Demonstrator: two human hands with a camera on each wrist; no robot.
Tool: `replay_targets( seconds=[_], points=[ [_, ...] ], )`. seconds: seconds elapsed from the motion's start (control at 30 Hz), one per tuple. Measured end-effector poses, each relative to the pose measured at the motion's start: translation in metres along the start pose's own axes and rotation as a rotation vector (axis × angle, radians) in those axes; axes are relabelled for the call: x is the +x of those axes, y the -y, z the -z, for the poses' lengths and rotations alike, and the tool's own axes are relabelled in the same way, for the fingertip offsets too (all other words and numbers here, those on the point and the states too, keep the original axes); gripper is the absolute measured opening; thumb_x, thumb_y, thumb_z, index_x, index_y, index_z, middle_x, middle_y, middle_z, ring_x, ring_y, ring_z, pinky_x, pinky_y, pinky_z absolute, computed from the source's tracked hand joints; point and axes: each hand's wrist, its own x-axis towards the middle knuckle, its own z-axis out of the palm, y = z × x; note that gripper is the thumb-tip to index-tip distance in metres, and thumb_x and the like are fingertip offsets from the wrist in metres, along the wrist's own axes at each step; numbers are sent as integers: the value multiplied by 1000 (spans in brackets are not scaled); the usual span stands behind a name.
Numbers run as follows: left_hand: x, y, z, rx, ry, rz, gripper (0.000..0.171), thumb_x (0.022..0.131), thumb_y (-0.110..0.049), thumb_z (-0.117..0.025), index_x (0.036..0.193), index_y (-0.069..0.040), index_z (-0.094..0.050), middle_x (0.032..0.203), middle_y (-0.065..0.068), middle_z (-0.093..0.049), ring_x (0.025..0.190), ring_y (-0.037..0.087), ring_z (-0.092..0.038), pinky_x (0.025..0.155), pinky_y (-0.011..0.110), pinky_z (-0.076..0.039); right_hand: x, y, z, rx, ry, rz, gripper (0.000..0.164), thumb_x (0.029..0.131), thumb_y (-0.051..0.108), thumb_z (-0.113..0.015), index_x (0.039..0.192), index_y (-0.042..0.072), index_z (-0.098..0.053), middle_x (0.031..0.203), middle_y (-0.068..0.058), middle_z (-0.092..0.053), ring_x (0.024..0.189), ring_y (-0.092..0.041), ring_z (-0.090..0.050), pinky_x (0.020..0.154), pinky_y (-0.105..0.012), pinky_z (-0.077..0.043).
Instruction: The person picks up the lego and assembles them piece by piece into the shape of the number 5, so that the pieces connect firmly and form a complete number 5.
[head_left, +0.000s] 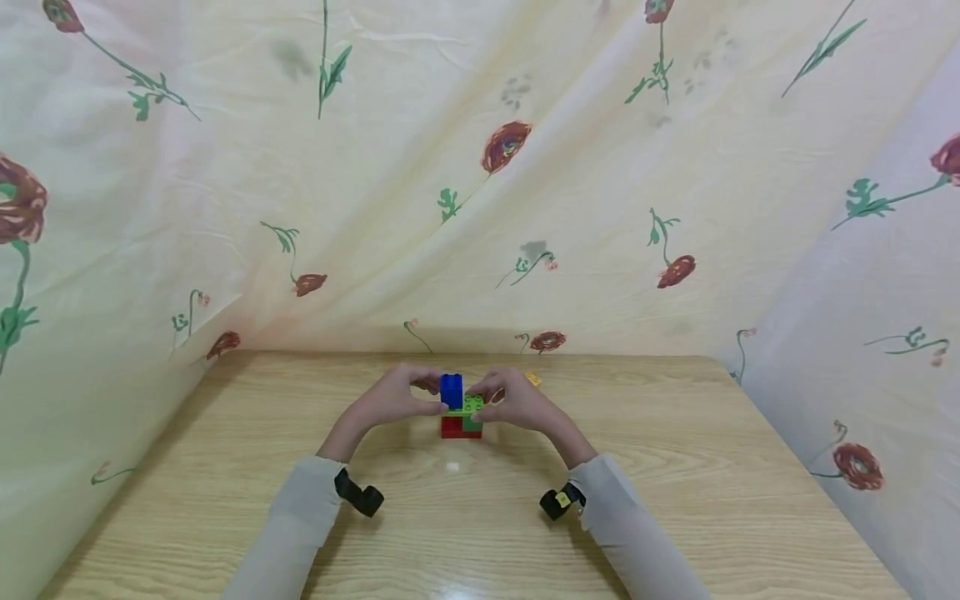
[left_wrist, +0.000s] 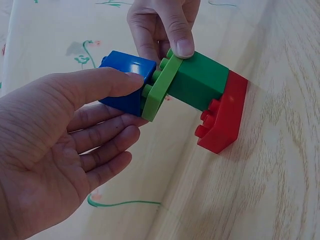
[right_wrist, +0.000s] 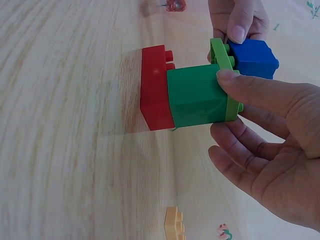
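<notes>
A small stack of toy building bricks stands on the table. At its base is a red brick (left_wrist: 227, 117); a dark green brick (right_wrist: 196, 95) sits on one end of it. A thin light green plate (left_wrist: 161, 90) lies across the top, overhanging the red studs. Over the overhanging end is a blue brick (right_wrist: 254, 57). My left hand (head_left: 396, 394) pinches the blue brick between thumb and fingers. With thumb and fingertips, my right hand (head_left: 517, 402) grips the light green plate and the green brick's upper edge.
A yellow-orange brick (right_wrist: 173, 223) lies on the wooden table (head_left: 450, 533) behind and right of the stack. Flower-patterned cloth (head_left: 390, 167) hangs behind the table and along both sides. Black cameras (head_left: 367, 500) are strapped at both wrists.
</notes>
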Motion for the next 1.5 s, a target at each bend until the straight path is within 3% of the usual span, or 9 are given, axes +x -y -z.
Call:
replay_targets(
  seconds=[0.2, 0.5, 1.5],
  points=[
    [-1, -2, 0, -5, -2, -1, 38, 90, -22, -79, 125, -8, -70, 112, 6, -75, 110, 31, -68, 102, 56, -50, 0, 2, 0, -16, 3, -6, 35, 86, 16, -82, 118, 4, -76, 104, -9, -71, 93, -17, -63, 90, -42, -58],
    [-1, -4, 0, 8, -13, 2, 40, 91, -25, -78, 126, -8, -70, 112, 5, -76, 107, 24, -69, 103, 56, -50, 0, 5, 0, -30, 5, -11, 33, 86, 14, -82, 117, 3, -76, 104, -9, -72, 93, -18, -63, 91, -42, -58],
    [-1, -5, 1, 15, -20, 22, 37, 88, -26, -81, 120, -9, -73, 109, 4, -76, 110, 31, -67, 103, 57, -49, 1, 4, 0, -16, 8, -34, 35, 85, 15, -83, 118, 4, -75, 103, -8, -72, 92, -16, -63, 92, -43, -58]
  ],
)
